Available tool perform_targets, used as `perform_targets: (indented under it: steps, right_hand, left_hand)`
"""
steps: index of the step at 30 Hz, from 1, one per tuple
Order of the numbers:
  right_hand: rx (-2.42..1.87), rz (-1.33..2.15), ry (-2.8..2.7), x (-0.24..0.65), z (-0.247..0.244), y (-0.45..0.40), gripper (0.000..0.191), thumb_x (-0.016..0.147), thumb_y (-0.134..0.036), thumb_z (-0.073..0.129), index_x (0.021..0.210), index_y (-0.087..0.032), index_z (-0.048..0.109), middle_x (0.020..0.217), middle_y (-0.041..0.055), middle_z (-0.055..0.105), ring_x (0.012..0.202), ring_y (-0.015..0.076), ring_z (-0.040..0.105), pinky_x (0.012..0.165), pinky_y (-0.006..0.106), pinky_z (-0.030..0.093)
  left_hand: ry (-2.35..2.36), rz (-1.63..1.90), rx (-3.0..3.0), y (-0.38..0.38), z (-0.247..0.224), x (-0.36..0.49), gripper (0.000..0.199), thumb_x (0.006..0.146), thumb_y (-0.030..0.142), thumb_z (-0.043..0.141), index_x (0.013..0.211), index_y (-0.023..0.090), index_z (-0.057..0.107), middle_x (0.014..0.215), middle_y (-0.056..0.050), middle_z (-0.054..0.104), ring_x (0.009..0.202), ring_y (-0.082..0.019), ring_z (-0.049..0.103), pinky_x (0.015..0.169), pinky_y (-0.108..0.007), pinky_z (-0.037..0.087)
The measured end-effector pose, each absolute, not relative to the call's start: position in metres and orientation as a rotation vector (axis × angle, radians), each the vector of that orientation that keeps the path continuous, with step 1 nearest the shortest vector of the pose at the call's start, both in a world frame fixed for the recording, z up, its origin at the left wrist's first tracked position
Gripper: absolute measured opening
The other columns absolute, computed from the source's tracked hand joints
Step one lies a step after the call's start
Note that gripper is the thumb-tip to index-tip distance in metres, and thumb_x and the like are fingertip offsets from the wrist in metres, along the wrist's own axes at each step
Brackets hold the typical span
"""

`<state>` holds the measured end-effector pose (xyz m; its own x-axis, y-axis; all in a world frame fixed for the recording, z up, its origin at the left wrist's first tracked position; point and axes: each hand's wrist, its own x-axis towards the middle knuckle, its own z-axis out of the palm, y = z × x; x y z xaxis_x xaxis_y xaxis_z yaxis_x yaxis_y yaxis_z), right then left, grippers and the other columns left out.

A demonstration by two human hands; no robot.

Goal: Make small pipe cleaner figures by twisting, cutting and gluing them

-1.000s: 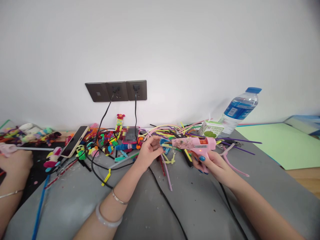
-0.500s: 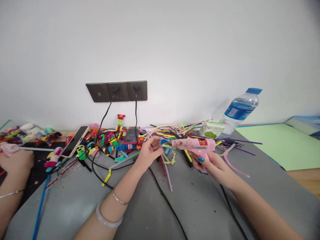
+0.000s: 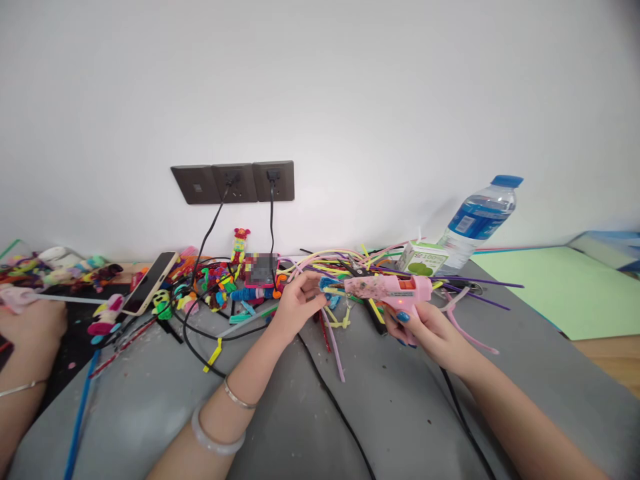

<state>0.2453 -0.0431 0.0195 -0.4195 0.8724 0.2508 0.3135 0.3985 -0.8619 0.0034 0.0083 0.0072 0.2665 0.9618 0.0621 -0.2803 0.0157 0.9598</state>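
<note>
A pink glue gun [image 3: 390, 291] is held by its handle in my right hand [image 3: 427, 333], its nozzle pointing left. Just left of the nozzle, my left hand [image 3: 300, 303] pinches a small blue and yellow fuzzy piece [image 3: 330, 287]. The nozzle is close to this piece; whether they touch I cannot tell. Long pipe cleaners [image 3: 340, 257] in yellow, pink and purple lie behind both hands. A pale purple strip [image 3: 334, 350] hangs forward below the fuzzy piece on the grey table [image 3: 390, 407].
Black cables [image 3: 330, 393] run across the table. At the back right stand a tilted water bottle [image 3: 480, 223] and a juice box [image 3: 423, 259]. A phone [image 3: 150, 283] and small fuzzy figures lie left. Another person's hand [image 3: 35, 333] is at the far left.
The glue gun has shifted very slightly against the blue and yellow piece. Both hands keep nearly the same place and the same hold.
</note>
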Motion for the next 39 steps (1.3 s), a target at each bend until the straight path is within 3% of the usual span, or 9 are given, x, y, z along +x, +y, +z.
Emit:
perform_targets:
  steps: [18, 39]
  right_hand:
    - [-1.053, 0.904, -1.938, 0.2456, 0.0226, -0.0427, 0.049, 0.1, -0.055, 0.033, 0.067, -0.02, 0.045, 0.057, 0.0001, 0.048, 0.051, 0.0118, 0.039, 0.05, 0.027, 0.032]
    - [-1.192, 0.653, -1.985, 0.2469, 0.0247, -0.0425, 0.059, 0.095, -0.064, 0.034, 0.061, -0.019, 0.048, 0.052, 0.0015, 0.05, 0.048, 0.0116, 0.041, 0.047, 0.025, 0.034]
  left_hand:
    - [0.76, 1.199, 1.081, 0.0106, 0.0078, 0.0034, 0.036, 0.061, 0.026, 0.083, 0.09, 0.019, 0.062, 0.087, -0.003, 0.065, 0.083, -0.016, 0.063, 0.072, -0.029, 0.059]
    - [0.767, 1.279, 1.124, 0.0124, 0.0064, 0.0019, 0.03, 0.065, 0.023, 0.076, 0.091, 0.02, 0.061, 0.095, -0.003, 0.068, 0.083, -0.016, 0.065, 0.073, -0.031, 0.059]
